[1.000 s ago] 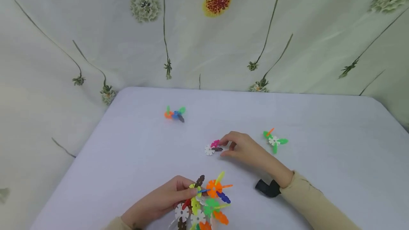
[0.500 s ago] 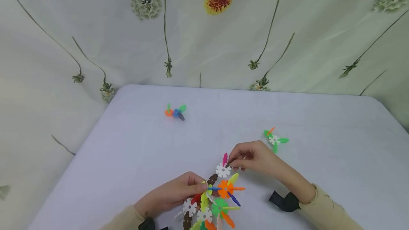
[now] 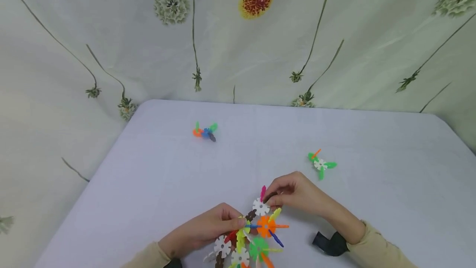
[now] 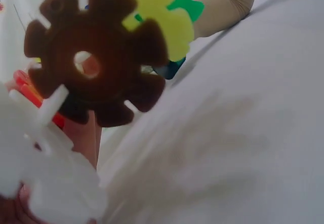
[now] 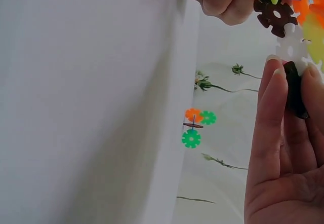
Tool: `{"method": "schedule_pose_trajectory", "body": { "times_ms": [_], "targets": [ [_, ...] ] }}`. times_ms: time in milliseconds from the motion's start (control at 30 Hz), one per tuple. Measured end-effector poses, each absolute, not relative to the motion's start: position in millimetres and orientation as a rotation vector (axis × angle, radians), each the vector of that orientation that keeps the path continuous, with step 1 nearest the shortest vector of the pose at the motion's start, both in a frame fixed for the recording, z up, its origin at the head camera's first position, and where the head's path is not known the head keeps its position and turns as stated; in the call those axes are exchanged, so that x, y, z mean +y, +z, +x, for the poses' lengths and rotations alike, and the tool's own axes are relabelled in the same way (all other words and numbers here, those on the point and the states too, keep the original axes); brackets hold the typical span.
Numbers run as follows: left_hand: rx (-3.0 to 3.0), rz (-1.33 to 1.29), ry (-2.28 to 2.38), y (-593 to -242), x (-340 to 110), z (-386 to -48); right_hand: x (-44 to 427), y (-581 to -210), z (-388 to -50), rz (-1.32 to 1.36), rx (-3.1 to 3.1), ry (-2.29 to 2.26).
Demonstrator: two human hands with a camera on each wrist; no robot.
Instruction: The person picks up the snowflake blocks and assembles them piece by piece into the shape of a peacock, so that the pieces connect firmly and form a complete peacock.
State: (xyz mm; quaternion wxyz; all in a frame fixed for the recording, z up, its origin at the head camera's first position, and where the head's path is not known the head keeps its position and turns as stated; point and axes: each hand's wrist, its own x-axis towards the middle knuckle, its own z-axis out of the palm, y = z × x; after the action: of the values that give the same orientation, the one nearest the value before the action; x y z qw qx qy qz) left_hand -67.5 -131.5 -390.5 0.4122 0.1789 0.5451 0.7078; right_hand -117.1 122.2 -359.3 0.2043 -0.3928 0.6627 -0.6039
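Note:
My left hand [image 3: 208, 224] grips a cluster of interlocking snowflake discs [image 3: 258, 248] in yellow, orange, green, white, red and brown, low in the head view. To its right, my right hand [image 3: 297, 193] pinches a dark brown disc [image 5: 294, 89] between thumb and fingers. That disc is joined to a white disc [image 3: 261, 206], which also carries a pink disc [image 3: 263, 192]. The white disc meets a brown disc [image 5: 276, 14] at the cluster's upper end; whether they are slotted together I cannot tell. Close to the left wrist camera, another brown disc [image 4: 101, 92] of the cluster looms large.
Two small disc assemblies lie farther off on the white table [image 3: 167, 168]: an orange, blue and green one [image 3: 206, 132] at the back, and a white and green one [image 3: 320, 164] to the right. A flower-printed cloth [image 3: 223, 44] hangs behind the table.
The right hand has taken the small white, pink and brown piece from the table and brought it down to the cluster. The left hand has shifted slightly right with the cluster.

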Motion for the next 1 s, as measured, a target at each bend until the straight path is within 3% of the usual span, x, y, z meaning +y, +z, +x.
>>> {"method": "schedule_pose_trajectory", "body": {
  "times_ms": [733, 1000],
  "targets": [
    [1.503, 0.466, 1.721, -385, -132, -69, 124, -368, -125, -1.053, 1.77, -1.75],
    [1.991, 0.528, 1.521, -374, -134, -80, 134, -383, -138, -0.954, 1.915, -1.762]
  ]
}}
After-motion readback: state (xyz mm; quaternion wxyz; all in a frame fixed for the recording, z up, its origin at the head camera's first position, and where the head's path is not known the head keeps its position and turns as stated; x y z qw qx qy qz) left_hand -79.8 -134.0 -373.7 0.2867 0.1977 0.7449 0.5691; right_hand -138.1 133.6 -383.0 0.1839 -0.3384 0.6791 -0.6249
